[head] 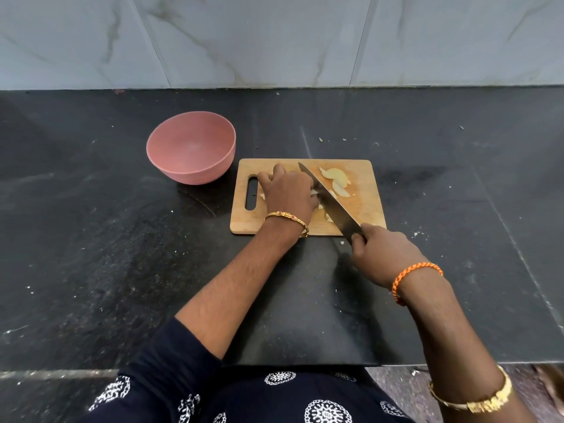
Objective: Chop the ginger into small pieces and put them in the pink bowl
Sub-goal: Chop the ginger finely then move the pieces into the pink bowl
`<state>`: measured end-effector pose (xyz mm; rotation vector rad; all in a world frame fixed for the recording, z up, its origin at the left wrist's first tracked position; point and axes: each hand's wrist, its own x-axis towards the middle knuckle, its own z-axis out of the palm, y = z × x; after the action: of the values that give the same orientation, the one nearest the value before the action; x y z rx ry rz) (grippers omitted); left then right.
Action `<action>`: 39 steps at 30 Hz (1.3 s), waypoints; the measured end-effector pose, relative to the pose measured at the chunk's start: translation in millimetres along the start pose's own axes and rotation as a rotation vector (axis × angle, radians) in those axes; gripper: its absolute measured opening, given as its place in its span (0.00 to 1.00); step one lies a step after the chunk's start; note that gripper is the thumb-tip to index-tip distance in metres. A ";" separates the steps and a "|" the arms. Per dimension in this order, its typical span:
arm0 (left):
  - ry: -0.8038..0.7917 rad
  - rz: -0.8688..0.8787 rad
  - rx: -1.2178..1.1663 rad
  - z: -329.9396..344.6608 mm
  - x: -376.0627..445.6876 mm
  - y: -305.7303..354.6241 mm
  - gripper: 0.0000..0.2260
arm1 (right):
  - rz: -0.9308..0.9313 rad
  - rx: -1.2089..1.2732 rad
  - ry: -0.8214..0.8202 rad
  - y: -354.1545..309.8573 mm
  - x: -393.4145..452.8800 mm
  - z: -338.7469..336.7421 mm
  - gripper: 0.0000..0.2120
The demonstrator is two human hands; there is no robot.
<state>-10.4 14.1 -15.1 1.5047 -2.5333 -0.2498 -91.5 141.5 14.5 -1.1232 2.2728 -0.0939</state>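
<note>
Mid-chop: left hand (288, 190) pinned ginger (335, 180) mid-cutting board (363, 209), right hand (381, 254) gripped knife (331, 203); pink bowl (171, 166) empty off board's left edge; next needs finer cuts.

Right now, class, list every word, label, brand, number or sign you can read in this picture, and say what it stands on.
None: no readable text appears anywhere in this view.
Knife blade: no brand mark visible.
Pink bowl: plain, no label.
Wooden cutting board: unmarked.
Dark garment: white round patterns only, no letters.
</note>
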 end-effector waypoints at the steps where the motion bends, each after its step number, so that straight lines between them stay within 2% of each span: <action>1: -0.004 0.007 0.007 -0.4 0.6 0.2 0.10 | -0.001 -0.008 -0.009 2.5 -0.5 -2.7 0.13; 5: -0.015 0.051 0.074 -3.2 4.3 1.8 0.11 | -0.020 -0.030 -0.021 11.0 -0.9 -14.6 0.14; 11: -0.003 0.070 0.074 -3.1 5.8 1.5 0.10 | -0.025 -0.016 0.061 21.3 1.0 -8.8 0.12; 15: -0.020 0.059 0.020 -1.0 8.2 2.7 0.07 | -0.018 0.068 0.138 27.6 4.1 -6.5 0.13; 21: -0.023 0.025 -0.134 4.1 7.0 -0.3 0.09 | -0.077 0.189 0.150 30.2 8.8 -9.3 0.13; 25: -0.095 0.047 -0.143 5.1 2.6 -1.4 0.13 | -0.103 0.288 0.150 30.6 8.1 -11.6 0.10; 31: -0.215 0.019 -0.225 4.2 10.0 0.0 0.17 | -0.084 0.314 0.181 33.0 8.5 2.7 0.13; 35: -0.171 0.018 -0.211 6.6 11.4 2.7 0.13 | -0.084 0.302 0.192 31.6 8.6 6.6 0.12; 39: -0.049 0.015 -0.164 10.3 11.7 -1.5 0.07 | -0.075 0.268 0.236 26.8 12.0 13.6 0.13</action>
<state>-17.1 3.6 -24.6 1.4335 -2.4912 -0.4849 -108.5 152.3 -10.7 -1.1003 2.3321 -0.5713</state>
